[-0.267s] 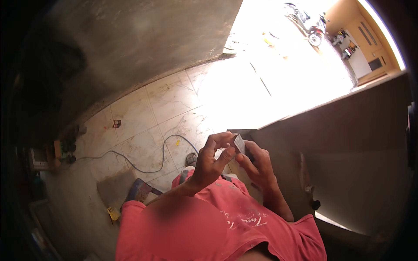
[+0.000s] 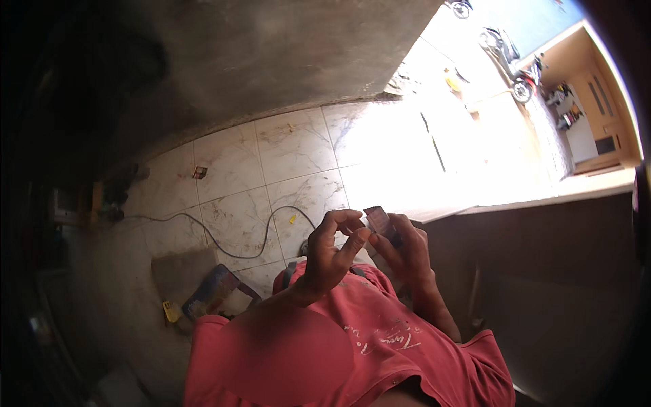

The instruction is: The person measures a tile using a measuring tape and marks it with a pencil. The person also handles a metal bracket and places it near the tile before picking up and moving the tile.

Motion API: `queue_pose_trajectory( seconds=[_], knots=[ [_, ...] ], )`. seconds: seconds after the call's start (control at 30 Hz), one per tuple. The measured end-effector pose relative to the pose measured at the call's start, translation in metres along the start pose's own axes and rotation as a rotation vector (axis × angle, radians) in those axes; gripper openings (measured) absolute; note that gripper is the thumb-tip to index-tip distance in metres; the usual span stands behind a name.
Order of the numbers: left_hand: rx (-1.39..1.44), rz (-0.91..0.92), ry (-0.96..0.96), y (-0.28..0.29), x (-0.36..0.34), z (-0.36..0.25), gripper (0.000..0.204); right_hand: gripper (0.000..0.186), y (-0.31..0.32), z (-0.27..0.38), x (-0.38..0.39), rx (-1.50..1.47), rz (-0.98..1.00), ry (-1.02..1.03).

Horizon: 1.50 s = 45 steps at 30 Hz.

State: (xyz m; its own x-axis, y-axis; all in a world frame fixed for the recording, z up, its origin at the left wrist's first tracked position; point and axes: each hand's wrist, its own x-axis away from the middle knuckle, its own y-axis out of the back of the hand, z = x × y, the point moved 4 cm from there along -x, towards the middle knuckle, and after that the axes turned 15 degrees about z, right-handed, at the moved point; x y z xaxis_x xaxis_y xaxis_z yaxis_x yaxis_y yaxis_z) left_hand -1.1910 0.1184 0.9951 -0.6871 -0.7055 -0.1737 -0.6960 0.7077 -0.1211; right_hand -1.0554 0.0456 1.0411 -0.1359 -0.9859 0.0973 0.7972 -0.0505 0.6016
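Observation:
A small flat packet with a printed pale and reddish face is in front of my chest, its dark end pointing up. My right hand grips it from the right, with the thumb along its lower edge. My left hand is at the packet's left side, its index finger and thumb curled toward each other. A whitish bit shows between those fingertips, too small to name. Whether the left fingertips touch the packet cannot be made out.
Across the dusty tiled floor runs a dark cable. A small box lies near the wall. At lower left are a blue bag and a yellow object. A dark panel stands right; motorbikes are outside.
My view has swung, so the doorway and motorbikes show lower and further right. The packet has turned to show more of its broad face. Both hands stay close around it.

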Motion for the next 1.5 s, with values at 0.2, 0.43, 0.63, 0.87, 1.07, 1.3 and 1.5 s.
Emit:
queue_pose_trajectory(
  seconds=[0.2, 0.43, 0.63, 0.87, 1.07, 1.3, 1.5],
  knots=[
    [0.227, -0.060, 0.090, 0.016, -0.037, 0.006, 0.019, 0.033, 0.000, -0.005, -0.054, 0.001, 0.119, 0.109],
    [0.289, 0.017, 0.139, 0.032, -0.099, 0.046, 0.009, 0.047, 0.021, -0.061, -0.123, -0.236, 0.337, 0.145],
    [0.083, -0.124, 0.010, 0.026, -0.163, 0.044, 0.014, 0.056, 0.063, -0.093, -0.199, -0.464, 0.570, 0.145],
    [0.155, -0.219, -0.011, 0.026, -0.195, 0.034, 0.013, 0.053, 0.080, -0.081, -0.273, -0.657, 0.900, 0.270],
    [0.278, -0.446, -0.266, 0.034, -0.192, 0.021, 0.033, 0.044, 0.064, -0.044, -0.303, -0.600, 0.978, 0.566],
    [-0.059, -0.541, -0.464, 0.062, -0.189, 0.004, 0.032, 0.021, 0.061, 0.009, -0.318, -0.276, 0.640, 0.833],
    [-0.398, -0.786, -0.287, 0.099, -0.169, -0.006, 0.025, 0.010, 0.038, 0.057, -0.328, -0.080, 0.754, 0.703]
  ],
)
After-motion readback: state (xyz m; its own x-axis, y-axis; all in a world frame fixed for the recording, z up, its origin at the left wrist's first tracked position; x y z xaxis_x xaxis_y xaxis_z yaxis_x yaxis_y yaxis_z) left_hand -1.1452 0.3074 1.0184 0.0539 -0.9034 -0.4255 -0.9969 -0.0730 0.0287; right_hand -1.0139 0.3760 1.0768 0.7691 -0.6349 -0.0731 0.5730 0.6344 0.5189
